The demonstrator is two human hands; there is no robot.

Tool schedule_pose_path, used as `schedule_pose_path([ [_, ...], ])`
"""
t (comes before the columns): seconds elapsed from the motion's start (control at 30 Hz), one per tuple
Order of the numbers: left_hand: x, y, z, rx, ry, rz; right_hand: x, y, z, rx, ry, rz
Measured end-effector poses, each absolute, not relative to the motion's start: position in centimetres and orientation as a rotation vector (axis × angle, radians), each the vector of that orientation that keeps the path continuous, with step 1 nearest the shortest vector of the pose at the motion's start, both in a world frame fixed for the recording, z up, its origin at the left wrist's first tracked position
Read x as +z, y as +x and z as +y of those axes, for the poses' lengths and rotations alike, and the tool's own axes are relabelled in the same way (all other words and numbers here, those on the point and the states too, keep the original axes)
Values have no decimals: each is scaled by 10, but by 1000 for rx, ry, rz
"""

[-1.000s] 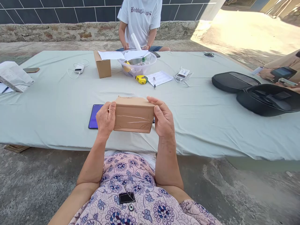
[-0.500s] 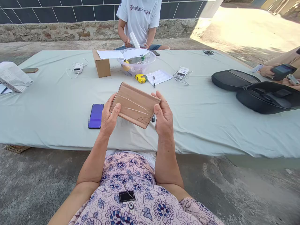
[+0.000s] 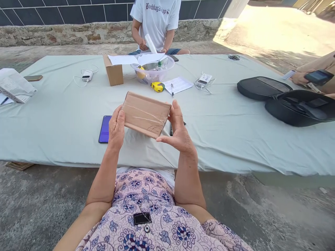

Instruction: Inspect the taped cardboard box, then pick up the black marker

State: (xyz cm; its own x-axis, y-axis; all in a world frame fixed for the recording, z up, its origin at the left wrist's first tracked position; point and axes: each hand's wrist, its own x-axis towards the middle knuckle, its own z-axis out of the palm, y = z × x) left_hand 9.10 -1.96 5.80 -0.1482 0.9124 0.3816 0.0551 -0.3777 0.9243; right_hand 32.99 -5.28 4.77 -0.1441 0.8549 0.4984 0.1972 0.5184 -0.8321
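Note:
A small flat cardboard box (image 3: 146, 114), with strips of clear tape and dark scribbled lines at one corner, is held tilted above the table. My left hand (image 3: 116, 128) grips its left end, thumb on the top face and fingers underneath. At the right end, my right hand (image 3: 179, 130) has thumb and fingers spread around the edge, touching the near corner and the far corner. A phone with a blue screen (image 3: 104, 129) lies partly behind my left hand. Behind my right hand, a dark object (image 3: 171, 129) on the cloth is mostly hidden.
On the cloth-covered table (image 3: 65, 139) stand an upright cardboard box (image 3: 115, 75) and a plastic basin (image 3: 154, 74). Nearby lie a yellow tape measure (image 3: 157, 86), a written sheet (image 3: 179, 85) and a power bank (image 3: 204, 80). An open black case (image 3: 293, 108) is at right. A person (image 3: 157, 21) sits opposite.
The cardboard box has shifted left and turned slightly. My right thumb has moved off its top face to the near corner, and the right fingers have spread. My left hand moved left with it.

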Motion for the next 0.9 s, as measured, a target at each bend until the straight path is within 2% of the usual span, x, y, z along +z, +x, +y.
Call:
schedule_pose_path([
  [0.13,66,97,-29,1604,1509,1064,48,329,-53,776,-877,-1477],
  [0.37,67,108,-36,1508,1509,957,54,327,-54,624,-839,-1248],
  [0.7,71,109,-37,1514,1430,1060,52,319,-54,586,-785,-1223],
  [0.9,66,107,-34,1443,1480,935,46,320,-52,664,-791,-1206],
])
